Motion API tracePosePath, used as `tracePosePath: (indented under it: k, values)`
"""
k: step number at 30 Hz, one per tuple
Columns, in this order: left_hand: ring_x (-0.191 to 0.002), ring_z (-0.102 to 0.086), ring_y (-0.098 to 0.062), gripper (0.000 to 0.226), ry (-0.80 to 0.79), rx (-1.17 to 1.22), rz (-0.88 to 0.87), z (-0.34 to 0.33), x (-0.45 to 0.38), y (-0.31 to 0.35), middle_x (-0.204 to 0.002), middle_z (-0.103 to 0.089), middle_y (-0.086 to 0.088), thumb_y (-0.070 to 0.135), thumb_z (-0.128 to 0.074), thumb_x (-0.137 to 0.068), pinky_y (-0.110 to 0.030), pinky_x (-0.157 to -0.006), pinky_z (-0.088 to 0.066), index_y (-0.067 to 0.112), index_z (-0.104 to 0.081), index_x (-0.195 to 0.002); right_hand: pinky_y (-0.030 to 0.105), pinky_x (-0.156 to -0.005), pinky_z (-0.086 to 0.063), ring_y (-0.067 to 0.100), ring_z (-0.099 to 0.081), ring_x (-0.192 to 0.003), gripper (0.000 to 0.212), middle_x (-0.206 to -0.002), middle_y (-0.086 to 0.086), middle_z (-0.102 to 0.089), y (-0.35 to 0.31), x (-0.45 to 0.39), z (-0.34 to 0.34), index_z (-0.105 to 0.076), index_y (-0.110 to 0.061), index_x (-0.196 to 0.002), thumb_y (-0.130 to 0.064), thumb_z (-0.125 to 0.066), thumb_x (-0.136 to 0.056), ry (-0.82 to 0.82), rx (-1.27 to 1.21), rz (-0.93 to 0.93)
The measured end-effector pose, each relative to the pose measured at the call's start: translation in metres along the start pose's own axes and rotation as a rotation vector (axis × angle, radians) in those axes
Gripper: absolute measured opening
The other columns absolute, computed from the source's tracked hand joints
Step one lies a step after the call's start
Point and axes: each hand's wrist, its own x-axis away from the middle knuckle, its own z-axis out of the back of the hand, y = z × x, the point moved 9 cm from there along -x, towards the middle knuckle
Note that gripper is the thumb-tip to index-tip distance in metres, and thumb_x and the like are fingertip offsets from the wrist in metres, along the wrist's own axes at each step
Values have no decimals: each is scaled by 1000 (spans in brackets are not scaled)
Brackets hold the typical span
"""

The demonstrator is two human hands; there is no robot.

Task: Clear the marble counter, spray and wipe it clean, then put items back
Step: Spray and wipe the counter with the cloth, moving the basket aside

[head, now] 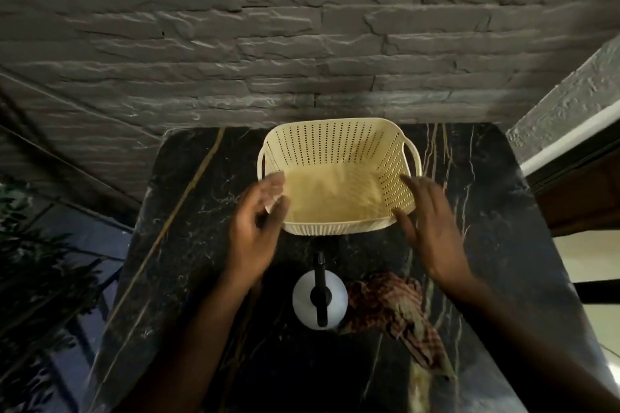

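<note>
A cream perforated plastic basket stands on the black marble counter against the stone wall. It looks empty inside. My left hand is at the basket's left near corner, fingers apart and blurred. My right hand is spread beside the right near corner, fingertips at its wall. Neither hand visibly grips the basket. Closer to me, a white spray bottle with a black trigger head stands upright. A crumpled brown checked cloth lies just right of the bottle.
A grey stone-brick wall rises right behind the counter. Dark plant leaves hang past the counter's left edge. A white-edged ledge and dark wood panel flank the right side.
</note>
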Motion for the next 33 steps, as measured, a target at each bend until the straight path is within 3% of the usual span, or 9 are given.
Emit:
tracePosePath:
  k: [7,10,11,15,20,24,27,30,33]
  values:
    - [-144,-28,-18,102,-331,-252,-159,-39,104,-27,-157,-28,0,55,-75,-67,-31,-113,-30,19,-29,-149,39,-103,-36,17,-39,-125,48,-134,1,-43,-15,125,-66,-40,-21,-136,-41,-44,-93,-340,-92,115]
    - [-147,-14,-7,62,-48,-387,-226,-20,101,-37,-160,-12,12,44,-48,-96,-13,-116,-7,16,-26,-146,49,-107,-29,22,-29,-133,55,-142,1,-35,2,149,-103,-35,-27,-141,-52,-32,-93,-500,98,154]
    - [-146,-16,-6,61,-214,-454,-248,-38,118,-41,-157,-11,19,51,-53,-91,-4,-111,-2,24,-30,-141,50,-110,-21,23,-23,-137,57,-147,1,-30,9,152,-112,-30,-30,-144,-54,-30,-92,-553,161,179]
    - [-126,-50,-24,85,-253,-549,-242,-64,110,-52,-134,-55,-16,70,-55,-79,-24,-105,-35,7,-46,-135,53,-112,2,29,-3,-145,62,-158,2,-8,30,152,-119,-18,-41,-147,-44,-40,-89,-593,289,155]
    - [-103,-52,-18,69,-39,-584,-370,-76,88,-22,-110,-66,-17,55,-50,-90,-6,-101,-25,-5,-46,-125,56,-101,-30,35,-31,-130,55,-146,7,-38,43,144,-122,-32,-42,-142,-50,-35,-88,-626,218,23]
    - [-85,-60,-19,58,93,-487,-302,-71,90,-25,-92,-68,-16,47,-48,-92,-15,-83,-48,-9,-59,-104,50,-86,-42,32,-45,-109,56,-128,9,-51,35,128,-119,-33,-38,-140,-51,-34,-86,-586,201,57]
    - [-101,-59,-14,52,109,-407,-265,-52,93,-19,-115,-63,-8,31,-59,-82,-9,-99,-39,4,-51,-126,46,-85,-44,27,-43,-106,59,-122,7,-53,19,121,-125,-32,-37,-140,-56,-35,-84,-568,159,95]
    - [-119,-58,-21,73,-17,-215,-42,-22,92,-29,-141,-53,1,21,-59,-79,-35,-103,-44,33,-32,-146,41,-82,-44,23,-42,-104,58,-121,5,-53,-10,120,-146,-38,-34,-138,-58,-36,-85,-587,125,194]
    - [-112,-62,-8,48,74,-186,-5,24,99,-34,-123,-65,11,13,-63,-80,-31,-102,-45,20,-60,-128,42,-78,-47,28,-44,-97,59,-111,10,-62,-50,120,-171,-40,-28,-133,-58,-35,-82,-610,151,344]
